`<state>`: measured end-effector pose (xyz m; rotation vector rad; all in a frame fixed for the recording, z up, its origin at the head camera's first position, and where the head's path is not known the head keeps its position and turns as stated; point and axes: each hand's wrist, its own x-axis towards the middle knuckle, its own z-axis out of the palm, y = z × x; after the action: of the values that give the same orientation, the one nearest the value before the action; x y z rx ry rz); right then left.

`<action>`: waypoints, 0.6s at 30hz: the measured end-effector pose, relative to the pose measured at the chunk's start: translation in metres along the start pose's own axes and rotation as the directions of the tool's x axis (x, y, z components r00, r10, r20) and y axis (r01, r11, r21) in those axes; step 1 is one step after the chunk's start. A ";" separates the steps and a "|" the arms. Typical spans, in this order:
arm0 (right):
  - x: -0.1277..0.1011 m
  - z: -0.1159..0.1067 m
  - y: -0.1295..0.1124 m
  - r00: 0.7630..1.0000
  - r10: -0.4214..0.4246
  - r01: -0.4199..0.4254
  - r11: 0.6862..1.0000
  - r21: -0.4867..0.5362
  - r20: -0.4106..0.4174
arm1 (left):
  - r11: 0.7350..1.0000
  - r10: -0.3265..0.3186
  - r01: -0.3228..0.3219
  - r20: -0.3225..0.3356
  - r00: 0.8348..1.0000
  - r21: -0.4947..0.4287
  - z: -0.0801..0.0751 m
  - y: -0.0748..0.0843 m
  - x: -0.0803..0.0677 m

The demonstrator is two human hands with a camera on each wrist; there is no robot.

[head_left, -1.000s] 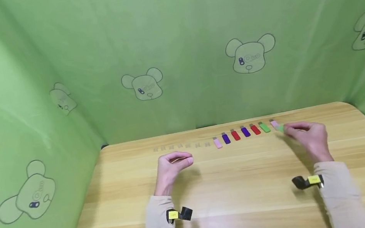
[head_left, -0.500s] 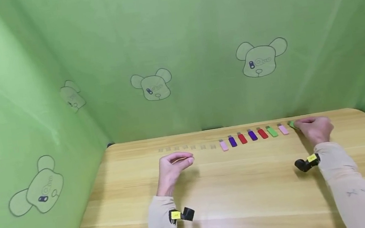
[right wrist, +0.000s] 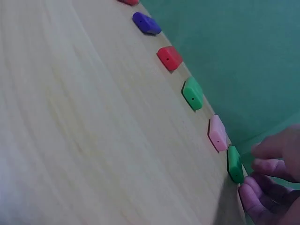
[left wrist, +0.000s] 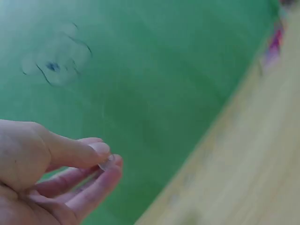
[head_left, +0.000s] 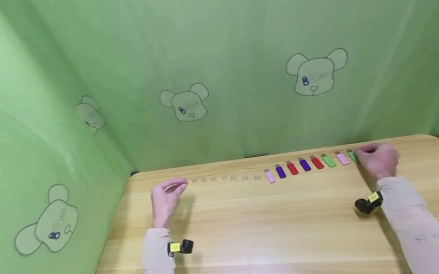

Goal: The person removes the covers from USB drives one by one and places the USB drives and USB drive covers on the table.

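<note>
In the head view my left hand (head_left: pixel 165 201) is at the left end of a row of small clear caps (head_left: pixel 214 179). Between its thumb and fingertips it pinches a small clear piece (left wrist: pixel 107 163), seen in the left wrist view, apparently a cap like those. My right hand (head_left: pixel 378 160) is beside a green USB stick (head_left: pixel 353 156) at the right end of a row of sticks. The right wrist view shows that green stick (right wrist: pixel 235 164) lying on the table, with loosely curled fingertips (right wrist: pixel 251 190) at its near end; whether they touch it is unclear.
Left of the green stick lie a pink USB stick (head_left: pixel 342 158), another green stick (head_left: pixel 328 160), and several red, purple and pink ones, metal plugs toward the back. The wooden table (head_left: pixel 258 230) ends at a green cloth wall (head_left: pixel 242 119) behind.
My right hand has carried the green USB stick rightward and laid it past the pink one. My left hand has moved left along the clear caps. The head view has shifted slightly.
</note>
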<state>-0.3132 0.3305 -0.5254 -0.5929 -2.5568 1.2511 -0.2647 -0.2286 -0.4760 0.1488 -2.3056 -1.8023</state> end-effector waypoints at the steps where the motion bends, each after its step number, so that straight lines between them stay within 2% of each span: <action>1: -0.002 -0.001 0.001 1.000 0.004 -0.004 1.000 0.005 0.004 | 0.996 0.029 -0.029 -0.001 1.000 0.079 -0.004 -0.003 0.008; 3: -0.005 -0.003 0.004 1.000 0.002 -0.002 1.000 0.001 0.015 | 0.972 0.096 -0.098 0.019 0.995 0.213 -0.010 -0.010 0.025; 5: -0.007 -0.003 0.005 0.999 -0.025 0.025 1.000 -0.013 0.024 | 0.935 0.154 -0.167 0.066 0.986 0.314 -0.012 -0.018 0.040; 9: -0.009 0.005 0.004 0.994 -0.104 0.104 0.995 -0.011 0.040 | 0.863 0.216 -0.267 0.165 0.962 0.429 -0.012 -0.035 0.061; 13: -0.012 0.012 0.002 0.991 -0.121 0.120 0.993 0.020 0.063 | 0.827 0.199 -0.275 0.204 0.959 0.490 -0.010 -0.052 0.072; 18: -0.015 0.019 0.002 0.986 -0.155 0.155 0.988 0.004 0.063 | 0.819 0.182 -0.253 0.185 0.966 0.516 -0.010 -0.063 0.074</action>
<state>-0.3069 0.3115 -0.5390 -0.3516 -2.5974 1.2343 -0.3374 -0.2687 -0.5269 -0.1502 -2.7314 -1.0456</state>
